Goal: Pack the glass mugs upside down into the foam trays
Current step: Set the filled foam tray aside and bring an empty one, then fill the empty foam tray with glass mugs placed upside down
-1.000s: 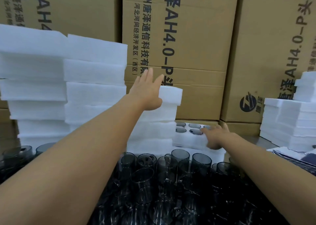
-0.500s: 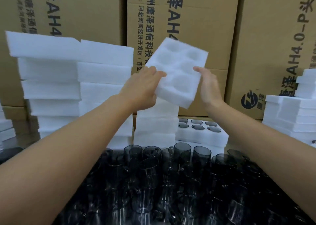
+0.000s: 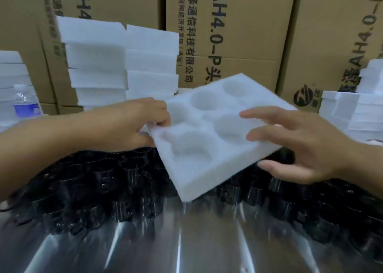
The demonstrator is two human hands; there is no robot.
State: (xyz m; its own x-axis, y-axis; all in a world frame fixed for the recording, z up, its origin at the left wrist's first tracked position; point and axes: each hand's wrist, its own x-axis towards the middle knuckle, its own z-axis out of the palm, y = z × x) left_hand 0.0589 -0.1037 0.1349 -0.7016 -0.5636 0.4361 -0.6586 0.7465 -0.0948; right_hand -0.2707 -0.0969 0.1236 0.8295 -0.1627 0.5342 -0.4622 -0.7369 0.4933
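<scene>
White foam tray (image 3: pixel 209 131) is up in the air between our two hands, tilted with its far corner higher and its round pockets facing us. Our left hand (image 3: pixel 128 123) has the tray's left corner clamped, thumb on top and fingers curled round the edge. Our right hand (image 3: pixel 300 144) is at the tray's right side with fingers spread and straight across the top and the thumb under the near edge, so it's not really wrapped round it. It's too blurry to tell how hard it presses. Right below the tray is a big crowd of dark glass mugs (image 3: pixel 103 185), packed close together on a shiny metal table (image 3: pixel 207 241) that runs out in front of the tray toward us. Behind the tray to the left there's a tall foam stack (image 3: pixel 124 65), more foam piles (image 3: pixel 352 111) off to its right, and a water bottle (image 3: pixel 26 104) far left. Cardboard boxes (image 3: pixel 238 34) with printed lettering wall off everything behind the tray.
</scene>
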